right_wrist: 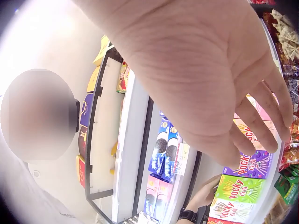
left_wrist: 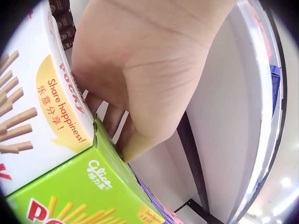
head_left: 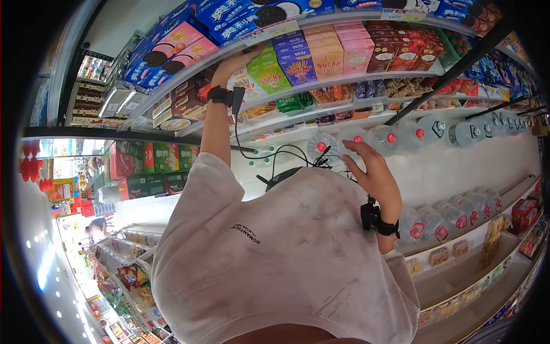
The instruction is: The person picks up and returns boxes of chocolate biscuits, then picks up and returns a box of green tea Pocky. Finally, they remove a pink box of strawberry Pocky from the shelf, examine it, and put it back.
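Note:
My left hand [head_left: 236, 59] reaches in under the upper shelf, over the tops of the Pocky boxes. In the left wrist view its fingers dip down at the top edges of a white Pocky box [left_wrist: 56, 105] and a green Pocky box [left_wrist: 96, 184]. The thumb is right at the green box's edge, while the fingertips are partly hidden behind the cartons. Purple Pocky boxes [head_left: 295, 63] stand beside the green stack. My right hand [head_left: 373, 172] hovers in front of my body with loosely bent fingers and holds nothing.
Blue Oreo boxes [head_left: 258, 17] fill the shelf above, whose curved lip overhangs my left hand. Large water bottles [head_left: 385, 139] line the floor below the shelves, with more bottles [head_left: 452, 215] at the right. A black cable [head_left: 243, 150] hangs from my left wrist.

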A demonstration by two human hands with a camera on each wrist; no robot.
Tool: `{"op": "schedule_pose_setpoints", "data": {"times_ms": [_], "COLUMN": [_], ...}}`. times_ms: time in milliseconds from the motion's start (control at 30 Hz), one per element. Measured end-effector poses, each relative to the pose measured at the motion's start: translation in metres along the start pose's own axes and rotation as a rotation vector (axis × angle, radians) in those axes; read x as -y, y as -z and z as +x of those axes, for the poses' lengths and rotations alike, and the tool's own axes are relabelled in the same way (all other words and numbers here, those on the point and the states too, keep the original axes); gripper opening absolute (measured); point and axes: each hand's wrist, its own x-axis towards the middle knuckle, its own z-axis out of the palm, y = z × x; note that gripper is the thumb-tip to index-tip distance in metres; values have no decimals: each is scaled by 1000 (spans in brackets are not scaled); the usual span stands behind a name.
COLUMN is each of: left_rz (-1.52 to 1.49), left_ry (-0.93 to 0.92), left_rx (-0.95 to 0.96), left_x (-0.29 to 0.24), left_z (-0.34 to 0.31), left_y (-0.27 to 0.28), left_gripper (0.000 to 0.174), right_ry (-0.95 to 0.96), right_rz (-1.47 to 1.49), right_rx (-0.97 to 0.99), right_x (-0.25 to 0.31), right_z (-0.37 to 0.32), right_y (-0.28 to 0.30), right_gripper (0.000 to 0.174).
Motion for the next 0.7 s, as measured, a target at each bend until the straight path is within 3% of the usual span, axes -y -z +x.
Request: {"op": "schedule_pose_setpoints", "data": {"times_ms": [133, 233, 700], "left_rz": [13, 75, 127], "left_ry": [15, 111, 67], "left_rx": [9, 63, 77], "left_x": [4, -6, -13], "left_z": [3, 1, -1], "left_y": [1, 4, 6], "left_gripper": [67, 57, 60], "right_ry": [-11, -15, -7], "right_rz": [2, 5, 14], "right_rx": [9, 14, 19], "right_x": [1, 1, 0], "right_z": [0, 1, 4], "right_y": [1, 1, 1], "right_gripper": [33, 33, 33]}}
